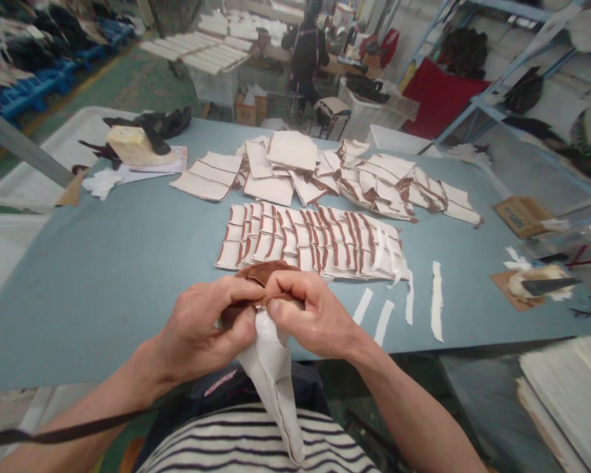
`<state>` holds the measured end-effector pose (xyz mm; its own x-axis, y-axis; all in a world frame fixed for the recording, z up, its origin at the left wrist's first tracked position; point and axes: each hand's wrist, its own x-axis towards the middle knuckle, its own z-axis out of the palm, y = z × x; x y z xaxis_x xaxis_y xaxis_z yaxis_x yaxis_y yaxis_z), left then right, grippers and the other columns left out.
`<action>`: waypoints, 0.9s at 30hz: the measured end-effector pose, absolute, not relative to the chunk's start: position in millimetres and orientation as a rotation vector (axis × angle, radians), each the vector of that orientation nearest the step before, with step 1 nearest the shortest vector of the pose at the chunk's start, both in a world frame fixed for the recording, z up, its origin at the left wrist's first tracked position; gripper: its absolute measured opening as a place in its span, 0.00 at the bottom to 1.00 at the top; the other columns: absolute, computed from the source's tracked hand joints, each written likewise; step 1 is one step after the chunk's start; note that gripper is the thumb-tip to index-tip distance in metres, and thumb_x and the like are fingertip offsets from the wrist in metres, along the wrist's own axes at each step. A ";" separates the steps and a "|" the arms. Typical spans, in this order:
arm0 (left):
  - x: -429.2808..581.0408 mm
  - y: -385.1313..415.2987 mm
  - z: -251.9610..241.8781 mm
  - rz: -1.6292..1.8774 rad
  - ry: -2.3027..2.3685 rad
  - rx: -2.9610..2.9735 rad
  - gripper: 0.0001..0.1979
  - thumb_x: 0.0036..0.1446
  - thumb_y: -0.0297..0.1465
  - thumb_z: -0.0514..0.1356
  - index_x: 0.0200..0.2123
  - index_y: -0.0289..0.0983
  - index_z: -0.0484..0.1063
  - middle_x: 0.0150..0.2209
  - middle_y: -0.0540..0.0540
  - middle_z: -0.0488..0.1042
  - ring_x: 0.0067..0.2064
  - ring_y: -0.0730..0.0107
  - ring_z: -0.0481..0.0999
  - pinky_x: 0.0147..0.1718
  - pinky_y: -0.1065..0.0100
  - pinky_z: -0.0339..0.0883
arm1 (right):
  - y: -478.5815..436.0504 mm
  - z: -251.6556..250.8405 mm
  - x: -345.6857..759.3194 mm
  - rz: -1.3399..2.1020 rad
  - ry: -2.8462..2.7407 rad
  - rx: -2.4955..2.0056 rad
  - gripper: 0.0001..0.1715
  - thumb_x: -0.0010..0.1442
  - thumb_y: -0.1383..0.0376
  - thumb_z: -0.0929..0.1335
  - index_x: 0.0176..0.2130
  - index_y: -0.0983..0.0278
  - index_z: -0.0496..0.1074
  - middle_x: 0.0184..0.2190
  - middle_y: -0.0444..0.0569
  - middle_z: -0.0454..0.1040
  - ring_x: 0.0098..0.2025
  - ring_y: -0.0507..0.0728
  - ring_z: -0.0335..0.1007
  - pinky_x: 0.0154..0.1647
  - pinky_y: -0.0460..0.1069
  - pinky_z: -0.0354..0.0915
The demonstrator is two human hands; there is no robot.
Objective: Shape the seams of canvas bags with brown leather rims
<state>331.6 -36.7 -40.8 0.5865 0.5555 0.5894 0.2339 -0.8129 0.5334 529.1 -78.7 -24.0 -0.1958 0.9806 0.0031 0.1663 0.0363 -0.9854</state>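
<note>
Close to my body, at the front edge of the blue-grey table, both my hands pinch a brown and white fabric piece. My left hand grips it from the left, thumb and fingers pressed together. From the right, my right hand closes on the same spot, its thumb beside the left one. Brown material bulges above the fingers, while the white part hangs down over my striped shirt. Just beyond lies a row of overlapping white pieces with brown edges. The exact pinched spot is partly hidden by my fingers.
A loose heap of similar white pieces spreads behind the row. White strips lie to the right, near a pot with a dark-bladed tool. A yellowish block sits back left. Another person is in the background.
</note>
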 end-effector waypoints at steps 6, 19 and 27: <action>313.8 -27.1 -8.0 0.643 0.585 2.305 0.07 0.68 0.26 0.60 0.46 0.40 0.78 0.36 0.54 0.84 0.32 0.75 0.81 0.34 0.76 0.70 | -86.2 -23.3 534.7 0.950 -1.713 -1.146 0.08 0.56 0.68 0.64 0.30 0.62 0.74 0.23 0.40 0.72 0.23 0.49 0.62 0.26 0.45 0.55; 308.6 -27.4 -40.2 0.710 0.428 2.596 0.20 0.80 0.35 0.50 0.32 0.41 0.69 0.25 0.50 0.73 0.26 0.66 0.69 0.29 0.64 0.59 | -105.1 -28.0 527.7 0.928 -1.697 -1.122 0.07 0.57 0.68 0.64 0.29 0.62 0.71 0.22 0.38 0.67 0.22 0.48 0.58 0.24 0.44 0.55; 312.1 -31.2 0.9 0.463 0.383 2.310 0.14 0.75 0.33 0.59 0.32 0.40 0.70 0.25 0.56 0.70 0.24 0.74 0.66 0.25 0.72 0.57 | -113.7 -17.8 536.2 0.663 -2.022 -1.021 0.09 0.67 0.70 0.65 0.35 0.61 0.73 0.27 0.42 0.76 0.27 0.50 0.67 0.31 0.46 0.61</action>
<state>312.1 -31.2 0.9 0.8903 0.4014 0.2149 0.1354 -0.6842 0.7166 536.2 -113.7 -17.8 -0.3902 0.8316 0.3953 0.4358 0.5450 -0.7163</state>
